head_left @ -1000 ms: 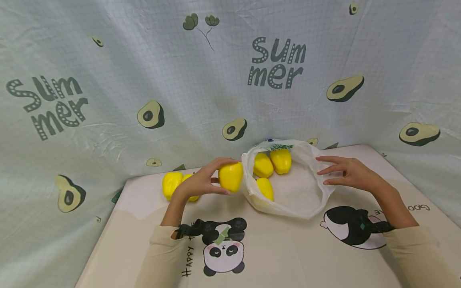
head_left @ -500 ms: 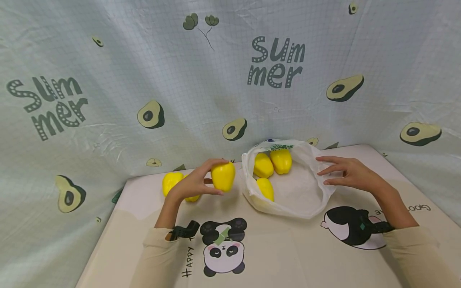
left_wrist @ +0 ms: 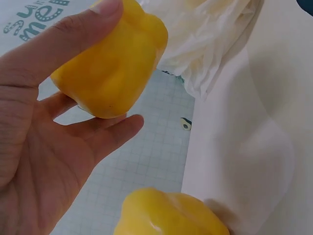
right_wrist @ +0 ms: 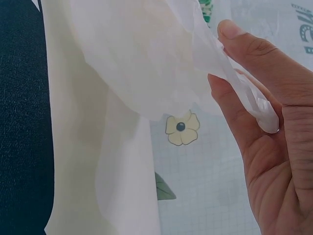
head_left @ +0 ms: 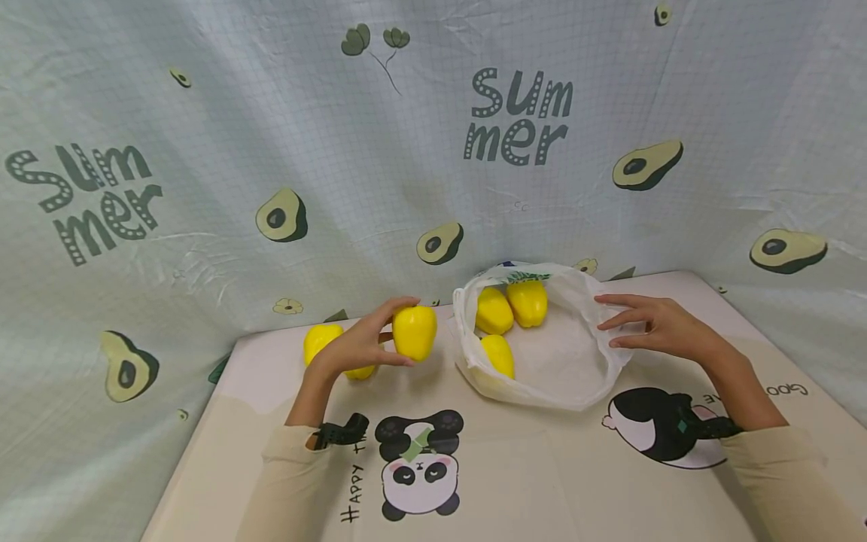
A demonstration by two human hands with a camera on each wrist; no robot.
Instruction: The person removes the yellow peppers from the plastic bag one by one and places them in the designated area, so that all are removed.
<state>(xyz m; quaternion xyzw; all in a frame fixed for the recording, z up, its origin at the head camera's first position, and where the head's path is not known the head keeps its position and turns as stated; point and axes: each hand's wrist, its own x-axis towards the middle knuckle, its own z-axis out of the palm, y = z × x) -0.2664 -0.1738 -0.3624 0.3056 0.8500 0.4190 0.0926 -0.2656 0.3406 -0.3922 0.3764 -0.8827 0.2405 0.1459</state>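
My left hand (head_left: 357, 342) grips a yellow bell pepper (head_left: 415, 333) between thumb and fingers, held up just left of a white plastic bag (head_left: 535, 393). The left wrist view shows the thumb across the near side of this pepper (left_wrist: 110, 63). Inside the bag's wide mouth lie three more yellow peppers (head_left: 527, 302), toward its left and back. At the right rim, my right hand (head_left: 653, 327) holds the bag's edge; in the right wrist view the thin rim (right_wrist: 252, 100) passes between thumb and fingers.
Two yellow peppers (head_left: 321, 340) sit on the table at the back left, one mostly hidden behind my left hand. The light tablecloth (head_left: 528, 482) has a printed panda (head_left: 420, 482). A curtain (head_left: 379, 150) with printed avocados hangs behind the table.
My left hand has drawn back leftward from the bag's left rim, still with the pepper. The right hand and the bag have stayed in place.
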